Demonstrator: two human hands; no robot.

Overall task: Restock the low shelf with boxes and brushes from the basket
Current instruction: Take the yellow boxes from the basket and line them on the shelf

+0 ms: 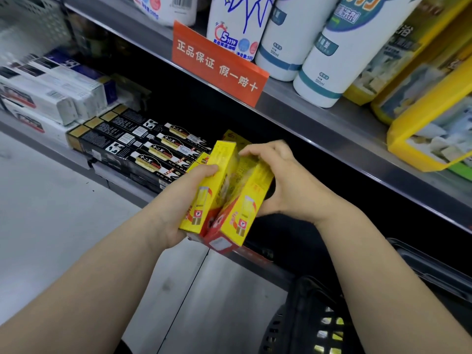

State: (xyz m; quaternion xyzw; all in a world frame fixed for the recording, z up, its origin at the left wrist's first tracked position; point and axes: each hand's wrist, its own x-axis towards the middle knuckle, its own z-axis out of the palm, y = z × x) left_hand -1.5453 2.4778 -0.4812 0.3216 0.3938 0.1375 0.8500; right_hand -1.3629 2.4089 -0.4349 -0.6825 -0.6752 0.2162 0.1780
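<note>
Holding two yellow boxes at frame centre, as I read it from the head camera. The left hand (184, 200) wraps the left yellow box (212, 185) from below, thumb pressed on its upper face. The right hand (283, 182) cups the right yellow box (245, 205) from the side, fingers curled over its far end. The two boxes touch along their long edges, near ends lower than the far ends. Both sit just in front of the low shelf (143, 192), beside the row of black boxes (143, 146) lying at centre left. White boxes (51, 98) are stacked at upper left. The black basket (301, 318) is at lower right, mostly hidden by the right forearm. An orange sign (217, 65) hangs from the upper shelf edge, with white bottles (321, 60) above it.
</note>
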